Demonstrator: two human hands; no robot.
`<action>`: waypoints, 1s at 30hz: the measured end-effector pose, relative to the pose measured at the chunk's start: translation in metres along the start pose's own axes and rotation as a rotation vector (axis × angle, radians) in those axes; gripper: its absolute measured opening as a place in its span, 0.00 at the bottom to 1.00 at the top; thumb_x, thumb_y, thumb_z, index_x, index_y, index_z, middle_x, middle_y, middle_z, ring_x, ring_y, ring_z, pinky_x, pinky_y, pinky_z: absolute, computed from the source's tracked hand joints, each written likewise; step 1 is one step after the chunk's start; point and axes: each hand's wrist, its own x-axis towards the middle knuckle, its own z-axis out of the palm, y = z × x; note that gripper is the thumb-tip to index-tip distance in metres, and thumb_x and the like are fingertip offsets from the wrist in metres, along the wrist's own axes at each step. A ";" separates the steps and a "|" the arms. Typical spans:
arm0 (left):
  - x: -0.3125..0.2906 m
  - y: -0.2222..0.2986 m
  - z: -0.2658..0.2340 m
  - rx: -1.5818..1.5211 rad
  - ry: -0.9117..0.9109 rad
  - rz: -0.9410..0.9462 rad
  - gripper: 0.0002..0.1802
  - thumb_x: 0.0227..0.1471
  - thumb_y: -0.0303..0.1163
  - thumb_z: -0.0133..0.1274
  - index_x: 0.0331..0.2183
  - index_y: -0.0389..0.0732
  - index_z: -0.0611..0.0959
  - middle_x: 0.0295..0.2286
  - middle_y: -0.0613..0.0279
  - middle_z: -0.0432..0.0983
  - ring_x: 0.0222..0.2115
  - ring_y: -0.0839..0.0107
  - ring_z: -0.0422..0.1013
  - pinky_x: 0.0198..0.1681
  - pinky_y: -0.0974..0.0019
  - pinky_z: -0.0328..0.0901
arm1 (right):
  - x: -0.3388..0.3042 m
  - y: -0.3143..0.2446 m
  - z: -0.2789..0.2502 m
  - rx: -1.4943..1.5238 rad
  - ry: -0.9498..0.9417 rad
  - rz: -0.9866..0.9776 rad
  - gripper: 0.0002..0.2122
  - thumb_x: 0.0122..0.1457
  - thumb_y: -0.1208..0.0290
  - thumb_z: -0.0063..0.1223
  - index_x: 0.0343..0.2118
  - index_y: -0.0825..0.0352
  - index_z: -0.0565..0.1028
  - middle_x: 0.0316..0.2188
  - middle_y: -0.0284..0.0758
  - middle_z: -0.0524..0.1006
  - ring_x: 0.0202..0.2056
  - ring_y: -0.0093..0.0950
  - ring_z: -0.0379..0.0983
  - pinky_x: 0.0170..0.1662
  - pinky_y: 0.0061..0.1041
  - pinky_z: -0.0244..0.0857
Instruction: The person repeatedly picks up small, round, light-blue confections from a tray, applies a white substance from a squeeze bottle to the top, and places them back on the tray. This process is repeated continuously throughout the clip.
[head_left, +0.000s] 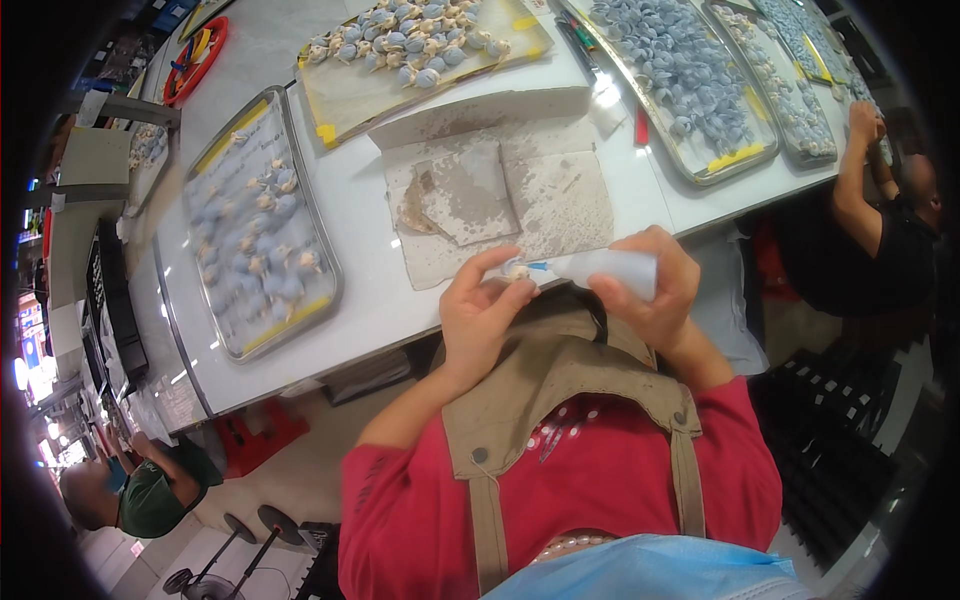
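Past our blue mask (660,572), by the edge of the desk (368,265), our left grip (480,312) pinches a small, seemingly fragile piece (518,273), and our right grip (665,275) encloses a light-looking bottle (615,270), best held mid-body.

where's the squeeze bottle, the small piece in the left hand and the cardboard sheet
Squeeze bottle (628,268): head view, middle of its whitish body
Small piece (518,271): head view, its pale part
Cardboard sheet (562,192): head view, bare area right of centre

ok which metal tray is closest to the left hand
The metal tray left of the cardboard, holding blue and cream pieces. Its rim comes nearest the left hand; the others lie beyond the cardboard or farther left or right.
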 end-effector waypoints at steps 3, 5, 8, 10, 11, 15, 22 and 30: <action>0.002 -0.001 0.001 -0.069 0.011 0.006 0.20 0.48 0.21 0.52 0.44 0.33 0.69 0.39 0.56 0.71 0.33 0.73 0.71 0.37 0.73 0.66 | -0.001 0.001 -0.003 -0.002 0.003 0.050 0.14 0.41 0.72 0.66 0.28 0.69 0.72 0.20 0.35 0.72 0.20 0.22 0.70 0.22 0.19 0.62; 0.002 -0.002 0.001 -0.090 0.011 0.003 0.19 0.48 0.21 0.53 0.44 0.32 0.69 0.41 0.56 0.69 0.33 0.73 0.72 0.38 0.72 0.67 | 0.001 0.002 -0.003 -0.004 0.003 0.030 0.13 0.41 0.72 0.66 0.28 0.69 0.72 0.20 0.35 0.72 0.20 0.23 0.70 0.22 0.19 0.62; 0.004 -0.003 0.002 -0.096 0.007 0.008 0.18 0.48 0.22 0.53 0.43 0.33 0.70 0.40 0.56 0.70 0.33 0.73 0.72 0.38 0.72 0.67 | 0.001 0.002 -0.002 0.003 -0.001 0.042 0.13 0.41 0.73 0.65 0.28 0.69 0.72 0.20 0.34 0.72 0.20 0.23 0.69 0.22 0.19 0.62; 0.005 -0.003 0.003 -0.089 0.005 0.014 0.18 0.48 0.22 0.53 0.43 0.33 0.70 0.40 0.56 0.70 0.33 0.73 0.71 0.38 0.72 0.67 | 0.000 0.003 -0.001 -0.002 -0.004 0.056 0.13 0.41 0.73 0.65 0.28 0.69 0.72 0.20 0.34 0.72 0.20 0.23 0.69 0.22 0.19 0.62; 0.005 -0.003 0.003 -0.086 0.008 0.018 0.19 0.48 0.22 0.53 0.43 0.34 0.70 0.40 0.56 0.70 0.33 0.73 0.71 0.38 0.72 0.67 | 0.001 0.005 0.000 -0.008 -0.005 0.059 0.13 0.41 0.73 0.65 0.27 0.69 0.72 0.20 0.34 0.72 0.20 0.23 0.69 0.22 0.19 0.62; 0.004 0.001 0.000 -0.106 0.021 0.014 0.18 0.48 0.22 0.52 0.43 0.34 0.70 0.40 0.56 0.70 0.32 0.73 0.71 0.36 0.75 0.67 | -0.001 0.010 0.002 0.018 -0.022 0.066 0.13 0.43 0.73 0.64 0.29 0.69 0.71 0.21 0.33 0.72 0.20 0.19 0.68 0.23 0.18 0.62; 0.008 0.002 -0.009 -0.241 0.015 -0.023 0.17 0.49 0.22 0.51 0.43 0.36 0.70 0.41 0.54 0.69 0.34 0.72 0.70 0.34 0.76 0.67 | 0.015 0.037 0.026 0.213 0.157 0.337 0.09 0.53 0.71 0.54 0.33 0.69 0.69 0.23 0.30 0.72 0.25 0.16 0.65 0.28 0.17 0.61; 0.004 0.015 -0.025 -0.346 -0.441 0.049 0.18 0.46 0.23 0.55 0.41 0.36 0.71 0.41 0.47 0.68 0.32 0.65 0.72 0.35 0.69 0.67 | 0.031 0.071 0.039 -0.178 0.087 0.259 0.07 0.52 0.70 0.52 0.32 0.67 0.73 0.29 0.38 0.74 0.32 0.33 0.69 0.37 0.27 0.61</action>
